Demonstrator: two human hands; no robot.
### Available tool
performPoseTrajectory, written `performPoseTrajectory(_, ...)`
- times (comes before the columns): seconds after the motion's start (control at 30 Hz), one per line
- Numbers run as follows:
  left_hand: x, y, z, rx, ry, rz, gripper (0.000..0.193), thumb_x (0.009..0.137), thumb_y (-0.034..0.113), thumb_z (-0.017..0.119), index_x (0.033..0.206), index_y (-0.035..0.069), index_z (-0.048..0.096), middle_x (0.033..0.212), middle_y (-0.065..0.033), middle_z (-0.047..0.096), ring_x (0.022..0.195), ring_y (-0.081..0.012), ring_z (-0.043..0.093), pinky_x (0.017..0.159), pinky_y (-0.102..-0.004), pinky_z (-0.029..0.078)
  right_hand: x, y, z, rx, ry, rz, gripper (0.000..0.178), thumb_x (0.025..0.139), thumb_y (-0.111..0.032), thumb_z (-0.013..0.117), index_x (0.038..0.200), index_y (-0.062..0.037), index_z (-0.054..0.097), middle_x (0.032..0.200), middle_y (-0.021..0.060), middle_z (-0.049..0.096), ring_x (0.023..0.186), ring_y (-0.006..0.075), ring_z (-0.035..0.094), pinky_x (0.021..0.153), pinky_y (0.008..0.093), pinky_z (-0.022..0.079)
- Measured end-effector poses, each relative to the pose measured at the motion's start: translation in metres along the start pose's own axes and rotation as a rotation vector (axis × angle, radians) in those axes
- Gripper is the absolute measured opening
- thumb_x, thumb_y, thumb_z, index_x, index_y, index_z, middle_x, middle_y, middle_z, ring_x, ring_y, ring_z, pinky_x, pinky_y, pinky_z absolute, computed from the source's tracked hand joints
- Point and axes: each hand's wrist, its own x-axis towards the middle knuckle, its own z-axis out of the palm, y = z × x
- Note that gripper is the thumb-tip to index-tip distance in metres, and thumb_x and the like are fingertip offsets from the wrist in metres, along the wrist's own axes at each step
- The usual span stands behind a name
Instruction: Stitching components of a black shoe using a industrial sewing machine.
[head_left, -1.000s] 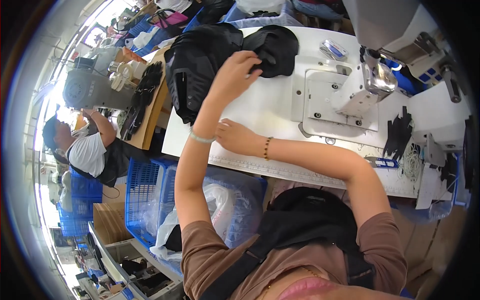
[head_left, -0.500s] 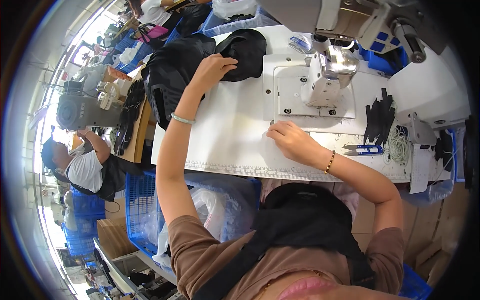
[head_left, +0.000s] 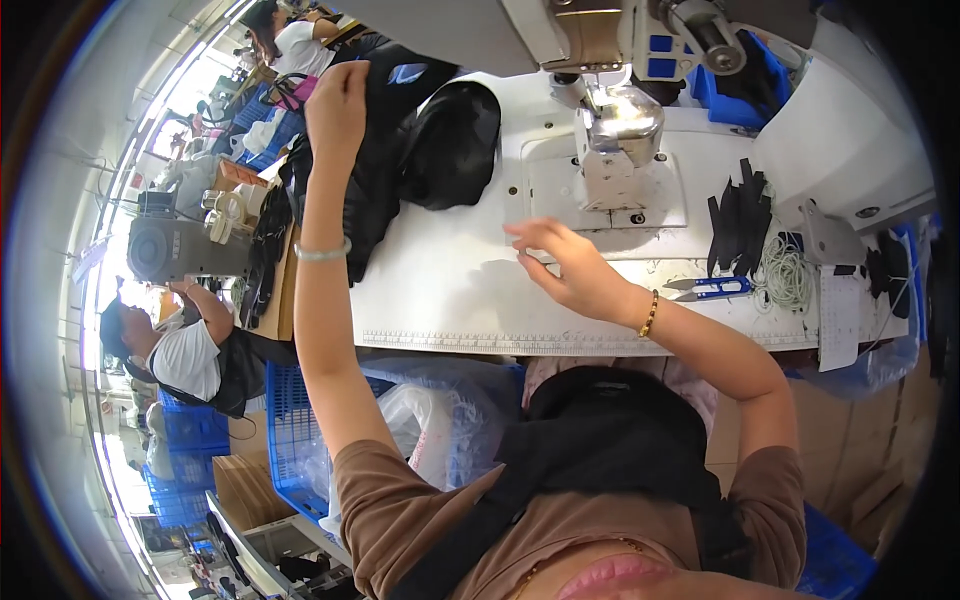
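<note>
My left hand (head_left: pixel 338 115) is raised at the far left of the white sewing table (head_left: pixel 430 290). Its fingertips are pinched at the upper edge of dark black fabric (head_left: pixel 375 170); the exact grip is partly hidden. Right of that fabric lies a rounded black fabric piece (head_left: pixel 452 145). My right hand (head_left: pixel 570 265) hovers with fingers apart over the table, near the front left of the sewing machine's metal plate (head_left: pixel 540 185). Nothing is in it. The machine's arm and lit needle area (head_left: pixel 620 120) stand just beyond.
Thread snips (head_left: pixel 710 289), black strips (head_left: pixel 740 220) and a tangle of pale cord (head_left: pixel 785 270) lie at the right. A blue crate (head_left: pixel 290 420) with plastic bags stands below the table's front edge. Another person (head_left: pixel 185 350) sits at a machine on the left.
My left hand has moved left and up from the rounded black piece. My right hand's fingers have spread from a closed curl. The whole view has shifted slightly.
</note>
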Motion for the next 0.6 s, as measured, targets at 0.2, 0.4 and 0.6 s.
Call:
performPoseTrajectory(0.2, -0.038, 0.135, -0.032, -0.579, 0.033, -0.543, 0.024, 0.088, 0.018, 0.060, 0.103, -0.001, 0.065, 0.069, 0.0022, 0.059, 0.057, -0.0015, 0.047, 0.048, -0.0154, 0.038, 0.020, -0.035, -0.032, 0.617, 0.275, 0.138, 0.047, 0.085, -0.018, 0.065, 0.121, 0.0022, 0.044, 0.118, 0.0113, 0.050, 0.091, 0.0175, 0.063, 0.065, 0.0240, 0.053)
performPoseTrajectory(0.4, -0.056, 0.178, -0.004, -0.894, -0.039, -0.705, 0.025, 0.088, 0.016, 0.061, 0.103, -0.004, 0.063, 0.075, 0.0009, 0.059, 0.062, -0.0017, 0.051, 0.050, -0.0161, 0.043, 0.015, -0.052, -0.067, 0.856, 0.098, 0.470, 0.020, 0.086, -0.022, 0.065, 0.086, -0.0032, 0.058, 0.071, 0.0001, 0.058, 0.051, 0.0051, 0.055, 0.046, 0.0157, 0.042)
performPoseTrajectory(0.6, -0.041, 0.191, 0.024, -0.980, -0.304, -0.644, 0.021, 0.090, 0.013, 0.056, 0.085, -0.006, 0.059, 0.061, 0.0014, 0.053, 0.051, -0.0046, 0.045, 0.045, -0.0209, 0.035, -0.002, -0.033, -0.075, 0.647, 0.375, 0.315, 0.017, 0.084, -0.014, 0.063, 0.074, -0.0073, 0.051, 0.066, -0.0047, 0.049, 0.052, 0.0002, 0.046, 0.045, 0.0151, 0.038)
